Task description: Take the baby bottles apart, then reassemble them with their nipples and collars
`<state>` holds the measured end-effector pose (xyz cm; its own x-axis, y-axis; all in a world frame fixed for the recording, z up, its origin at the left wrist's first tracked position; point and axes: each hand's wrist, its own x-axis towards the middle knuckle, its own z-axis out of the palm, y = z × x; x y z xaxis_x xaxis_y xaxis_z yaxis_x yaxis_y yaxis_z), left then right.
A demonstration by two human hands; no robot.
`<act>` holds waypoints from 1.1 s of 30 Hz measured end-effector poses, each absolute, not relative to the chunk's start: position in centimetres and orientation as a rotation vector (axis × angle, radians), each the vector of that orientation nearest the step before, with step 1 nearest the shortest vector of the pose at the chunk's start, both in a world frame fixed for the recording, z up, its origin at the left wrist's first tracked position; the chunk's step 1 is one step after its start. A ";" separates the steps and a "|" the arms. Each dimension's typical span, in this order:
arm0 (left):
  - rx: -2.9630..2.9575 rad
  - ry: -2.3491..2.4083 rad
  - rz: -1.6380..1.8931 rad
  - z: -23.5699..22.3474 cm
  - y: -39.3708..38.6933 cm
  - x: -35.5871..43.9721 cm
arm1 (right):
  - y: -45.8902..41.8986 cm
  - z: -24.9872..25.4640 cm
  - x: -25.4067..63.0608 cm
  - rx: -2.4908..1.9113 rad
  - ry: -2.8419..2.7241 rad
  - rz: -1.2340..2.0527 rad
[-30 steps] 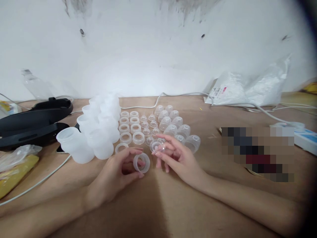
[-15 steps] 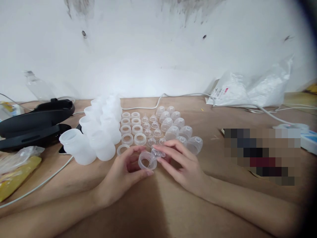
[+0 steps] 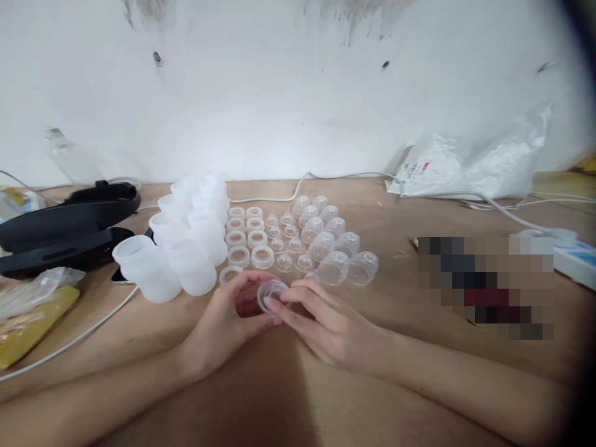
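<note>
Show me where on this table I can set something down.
Bare tabletop lies between the left forearm and right forearm, and between the clear dome caps and the pixelated patch. Left of the caps it is crowded: white bottles, collar rings and clear teats stand close together.

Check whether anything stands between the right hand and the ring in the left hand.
Nothing visible does: the right hand is at the clear ring, which the left hand holds. What lies inside the ring is unclear.
</note>
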<state>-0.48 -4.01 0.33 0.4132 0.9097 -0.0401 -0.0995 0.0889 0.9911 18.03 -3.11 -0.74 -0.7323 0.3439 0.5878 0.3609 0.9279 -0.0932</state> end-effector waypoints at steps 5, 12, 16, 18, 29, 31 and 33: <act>1.256 0.826 0.907 0.2 -4.0 -0.5 | -3.2 -0.5 18.0 -0.484 -2.451 0.064; 1.601 0.790 1.041 0.6 -4.6 -0.7 | -4.3 -0.1 17.7 -0.761 -2.029 0.623; 1.971 0.875 1.031 0.8 -4.6 -0.9 | -4.5 -0.1 16.9 -0.936 -1.838 1.289; 2.006 0.903 0.971 0.9 -4.7 -0.8 | -4.4 -0.2 16.8 -0.998 -1.795 1.382; 1.540 0.975 0.859 1.1 -4.3 0.1 | -4.5 -0.2 16.7 -0.952 -1.848 1.104; 1.504 0.982 0.882 1.0 -3.9 0.2 | -4.3 -0.2 16.6 -0.954 -1.869 1.078; 1.499 0.955 0.880 0.8 -3.7 0.1 | -4.1 -0.4 16.5 -0.953 -1.825 1.150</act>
